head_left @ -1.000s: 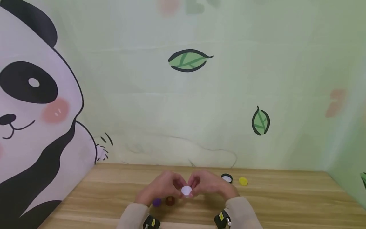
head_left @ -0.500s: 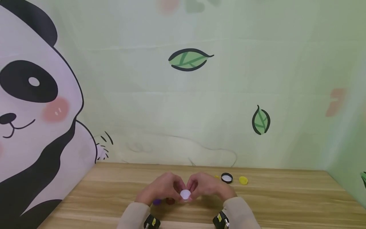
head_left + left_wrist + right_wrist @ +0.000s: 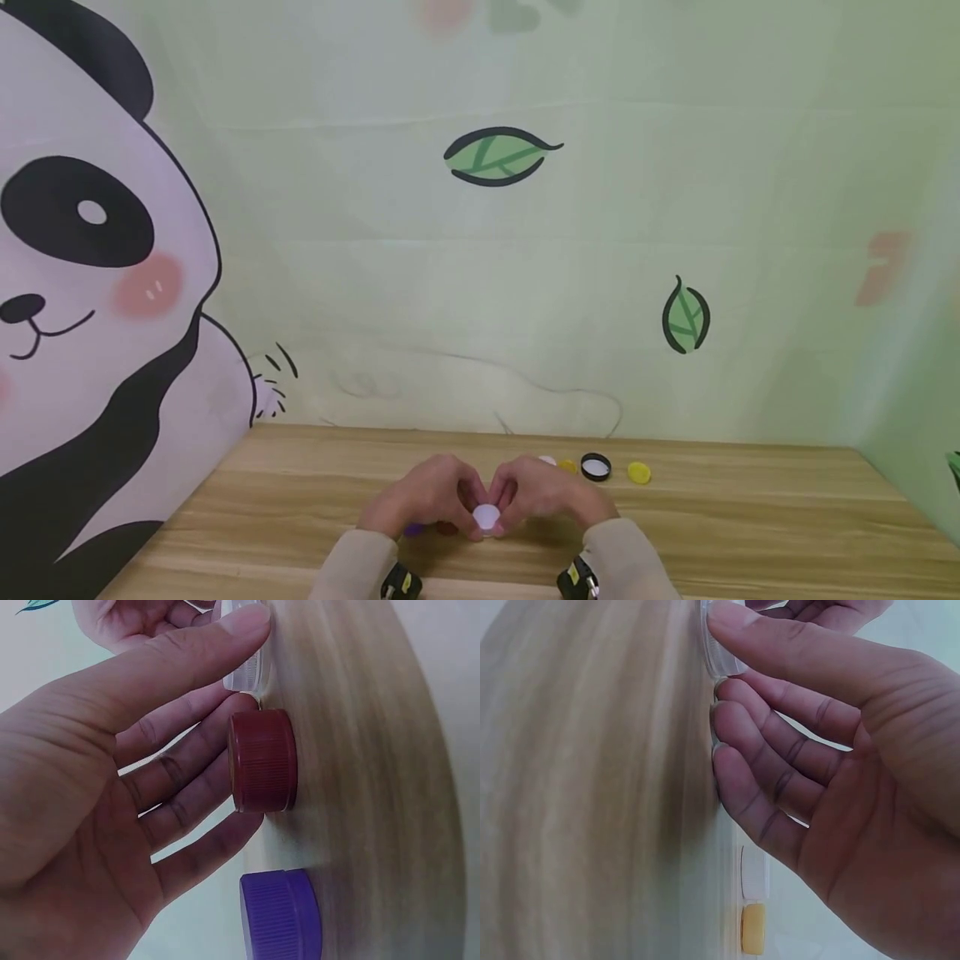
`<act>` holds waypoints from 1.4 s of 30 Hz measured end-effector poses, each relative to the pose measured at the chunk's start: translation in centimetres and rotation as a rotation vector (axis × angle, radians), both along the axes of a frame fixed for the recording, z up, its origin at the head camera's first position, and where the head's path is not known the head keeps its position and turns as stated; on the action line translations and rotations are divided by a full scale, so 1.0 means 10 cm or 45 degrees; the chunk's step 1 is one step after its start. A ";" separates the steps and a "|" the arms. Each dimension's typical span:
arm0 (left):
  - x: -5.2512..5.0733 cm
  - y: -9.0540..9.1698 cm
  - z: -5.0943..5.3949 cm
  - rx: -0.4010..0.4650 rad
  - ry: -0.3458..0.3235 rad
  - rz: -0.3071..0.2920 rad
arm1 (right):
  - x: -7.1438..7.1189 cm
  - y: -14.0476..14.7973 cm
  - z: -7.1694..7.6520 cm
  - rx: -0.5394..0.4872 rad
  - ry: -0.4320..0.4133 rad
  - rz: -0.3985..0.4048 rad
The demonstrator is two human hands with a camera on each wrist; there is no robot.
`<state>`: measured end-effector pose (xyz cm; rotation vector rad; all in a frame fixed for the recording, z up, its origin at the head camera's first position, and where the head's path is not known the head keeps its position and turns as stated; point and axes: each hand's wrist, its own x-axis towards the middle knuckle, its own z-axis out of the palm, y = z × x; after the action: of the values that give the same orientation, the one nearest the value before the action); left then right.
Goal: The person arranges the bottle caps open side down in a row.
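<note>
A whitish translucent cap (image 3: 486,517) is held between both hands low over the wooden table. The left hand (image 3: 438,493) pinches its left side with thumb and fingers; the right hand (image 3: 536,492) pinches the other side. In the left wrist view the left thumb lies on the clear cap (image 3: 246,671), and the other fingers reach behind a dark red cap (image 3: 264,761). A purple cap (image 3: 280,915) stands beside the red one. In the right wrist view the right thumb presses the clear cap (image 3: 724,652), and the remaining fingers are bent by the table surface.
Behind the right hand on the table (image 3: 750,517) lie a black-rimmed cap (image 3: 596,467), a yellow cap (image 3: 639,473), an orange-yellow cap (image 3: 567,466) and a white cap (image 3: 547,460). A printed panda and leaves cover the backdrop (image 3: 375,292).
Both hands have come slightly down and nearer with the whitish cap between them. The orange-yellow and white caps behind the right hand have come into view, while the red and purple caps are more covered.
</note>
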<state>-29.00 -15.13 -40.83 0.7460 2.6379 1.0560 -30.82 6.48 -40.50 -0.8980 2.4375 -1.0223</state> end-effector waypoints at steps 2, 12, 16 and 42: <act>0.00 0.00 -0.01 -0.002 0.003 -0.005 | 0.01 0.00 -0.01 0.001 -0.006 -0.002; 0.04 -0.02 -0.06 0.043 -0.072 -0.004 | 0.00 0.03 -0.10 0.012 -0.023 0.020; 0.04 -0.03 -0.06 0.024 -0.073 0.007 | 0.04 0.01 -0.05 0.000 -0.056 -0.021; -0.15 0.18 0.03 0.069 0.311 0.193 | -0.18 0.24 0.06 -0.272 0.254 -0.308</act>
<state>-30.52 -13.30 -40.54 0.7383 2.9238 1.1456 -32.61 8.90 -39.86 -0.8184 2.6913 -1.3590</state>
